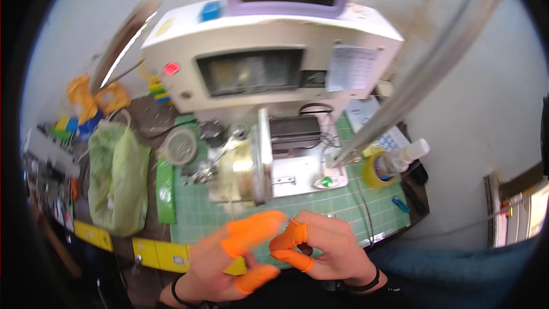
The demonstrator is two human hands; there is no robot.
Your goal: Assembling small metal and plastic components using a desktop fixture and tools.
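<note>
My left hand [220, 266], with orange finger cots on its fingertips, is over the front edge of the green cutting mat [303, 209]. Its thumb stands apart from its stretched fingers, and motion blurs it somewhat. Close beside it, my right hand [326, 243] also wears orange finger cots, its thumb and fingertips pinched together. Whatever may lie in that pinch is hidden. Beyond both hands stands a small machine with a brass-coloured round drum [237, 169], a metal disc [263, 157] and a black motor-like block [294, 131] on a pale metal base plate [309, 169].
Behind rises a white control box [263, 31] with a screen, topped by a lilac digital clock [289, 11]. A bin lined with a pale green bag [117, 180] sits left. A slanting metal pole [412, 74], yellow tape roll [377, 171] and white-capped bottle [403, 157] stand right.
</note>
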